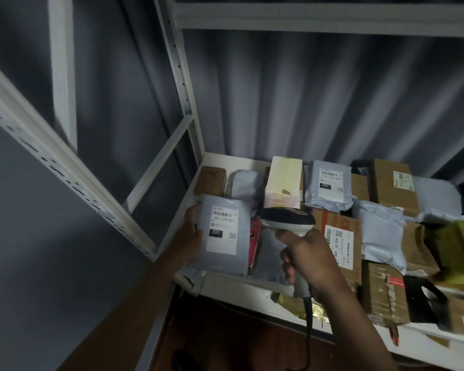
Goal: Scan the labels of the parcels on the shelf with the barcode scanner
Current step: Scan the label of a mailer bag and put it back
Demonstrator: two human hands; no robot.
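Grey mailer propped at shelf front-left, pinched by left hand; barcode scanner gripped by right hand, aimed past its label. Risk: misread, or catching neighbouring box label.

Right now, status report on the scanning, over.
Left hand holds grey parcel by its left edge, label up. Right hand grips barcode scanner, head beside the label. Nothing blocking.

Grey mailer, white label facing up, tilted at the shelf's front left corner. Grey-white scanner, head just right of it, above parcels.
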